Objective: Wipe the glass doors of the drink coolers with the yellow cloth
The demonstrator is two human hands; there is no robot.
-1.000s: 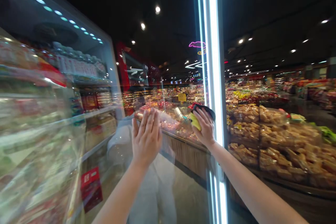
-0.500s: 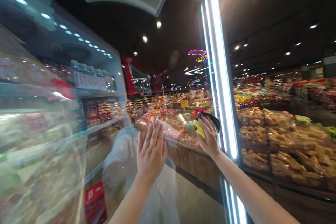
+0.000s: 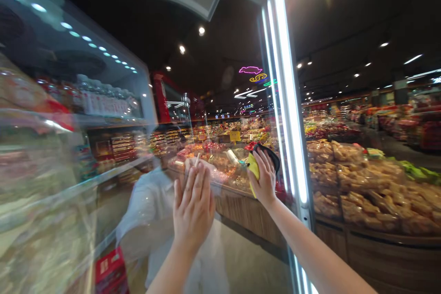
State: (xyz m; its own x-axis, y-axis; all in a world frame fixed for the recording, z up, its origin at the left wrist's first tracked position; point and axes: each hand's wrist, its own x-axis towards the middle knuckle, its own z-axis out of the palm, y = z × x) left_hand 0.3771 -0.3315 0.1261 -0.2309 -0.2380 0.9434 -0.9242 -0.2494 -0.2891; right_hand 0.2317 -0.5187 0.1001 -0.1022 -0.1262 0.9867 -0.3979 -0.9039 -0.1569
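Observation:
A glass door [image 3: 241,239] with a bright light strip along its right edge fills the middle of the view. My left hand [image 3: 194,204] lies flat against the glass, fingers stretched upward, holding nothing. To its right, my right hand [image 3: 265,179] presses a yellow and black cloth [image 3: 254,167] on the glass near the lit edge. The yellow part shows at the left of the fingers and the black part behind and to the right. Reflections of a light shirt and of goods overlap on the glass.
Shelves with white-labelled bottles [image 3: 99,96] stand on the left. The light strip [image 3: 292,101] runs down the door frame. Beyond it, at the right, are bins of bagged brown food [image 3: 372,197]. A red box [image 3: 110,271] shows at the lower left.
My right hand and the cloth have shifted slightly left in view, farther from the light strip. My left hand appears slightly lower and left, still flat. The view has turned a little right.

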